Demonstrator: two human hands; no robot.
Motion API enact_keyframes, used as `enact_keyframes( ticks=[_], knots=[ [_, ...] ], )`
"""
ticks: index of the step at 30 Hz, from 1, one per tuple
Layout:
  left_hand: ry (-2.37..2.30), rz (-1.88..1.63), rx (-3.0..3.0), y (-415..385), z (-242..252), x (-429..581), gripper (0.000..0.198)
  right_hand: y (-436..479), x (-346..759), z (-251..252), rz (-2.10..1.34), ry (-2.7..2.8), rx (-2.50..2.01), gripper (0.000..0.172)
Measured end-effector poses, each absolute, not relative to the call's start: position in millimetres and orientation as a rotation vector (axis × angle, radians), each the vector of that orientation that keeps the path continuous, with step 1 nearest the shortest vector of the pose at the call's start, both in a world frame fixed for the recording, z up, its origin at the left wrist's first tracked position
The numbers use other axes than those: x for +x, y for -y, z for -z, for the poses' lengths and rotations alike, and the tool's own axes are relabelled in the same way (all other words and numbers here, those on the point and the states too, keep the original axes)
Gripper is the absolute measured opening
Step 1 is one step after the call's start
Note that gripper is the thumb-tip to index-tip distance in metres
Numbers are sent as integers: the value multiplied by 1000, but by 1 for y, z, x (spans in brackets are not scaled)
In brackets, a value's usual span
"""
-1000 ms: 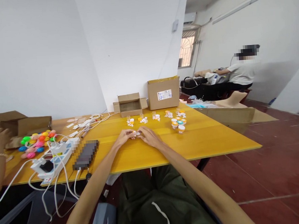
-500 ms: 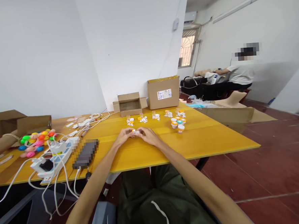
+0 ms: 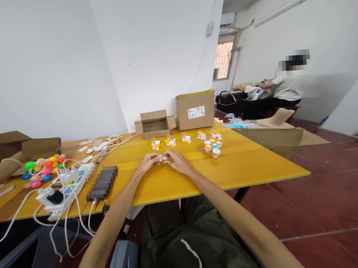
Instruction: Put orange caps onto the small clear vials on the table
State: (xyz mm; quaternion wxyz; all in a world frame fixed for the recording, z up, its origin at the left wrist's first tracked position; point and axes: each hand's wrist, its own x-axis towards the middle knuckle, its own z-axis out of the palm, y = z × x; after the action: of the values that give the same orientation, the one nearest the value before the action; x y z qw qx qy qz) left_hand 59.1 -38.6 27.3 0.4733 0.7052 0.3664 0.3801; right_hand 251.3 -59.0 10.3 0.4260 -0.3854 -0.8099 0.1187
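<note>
My left hand (image 3: 149, 163) and my right hand (image 3: 177, 161) meet on the yellow table (image 3: 244, 166), fingertips pinched together on a small white piece (image 3: 164, 157) between them. Just beyond my hands lie small piles of white and orange bits (image 3: 170, 142) beside tiny clear vials. A cluster of small capped jars (image 3: 213, 146) with white, orange and teal lids stands to the right of my hands.
A white power strip with cables (image 3: 64, 187) and a dark phone (image 3: 102, 184) lie at left, near bright plastic balls (image 3: 43, 169). Another person's forearm (image 3: 1, 172) reaches in at far left. Cardboard boxes (image 3: 195, 110) stand at the table's back. A person (image 3: 287, 87) sits far right.
My hands stay together, working the small piece; an orange bit seen between the fingers half a second ago no longer shows. The other person's arm at left has drawn back and lowered.
</note>
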Motion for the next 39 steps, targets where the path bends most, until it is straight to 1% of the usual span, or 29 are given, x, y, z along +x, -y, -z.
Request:
enact_keyframes(
  ticks=[5, 11, 17, 23, 30, 39],
  knots=[
    [-883, -935, 1719, 40, -29, 60, 37, 59, 251, -9, -310, 2030, -963, 14],
    [-883, -958, 1724, 40, -29, 61, 36, 58, 249, -9, -377, 1974, -1031, 29],
    [-885, -954, 1740, 39, -28, 60, 37, 63, 248, -14, -414, 1980, -1105, 17],
    [-873, -955, 1764, 39, -28, 60, 39, 61, 249, -12, -352, 2007, -1018, 10],
    [-862, -942, 1764, 39, -29, 60, 42, 60, 250, -11, -260, 2032, -957, 13],
    [-845, -941, 1766, 39, -29, 60, 43, 62, 250, -14, -279, 2042, -972, 13]
  ],
)
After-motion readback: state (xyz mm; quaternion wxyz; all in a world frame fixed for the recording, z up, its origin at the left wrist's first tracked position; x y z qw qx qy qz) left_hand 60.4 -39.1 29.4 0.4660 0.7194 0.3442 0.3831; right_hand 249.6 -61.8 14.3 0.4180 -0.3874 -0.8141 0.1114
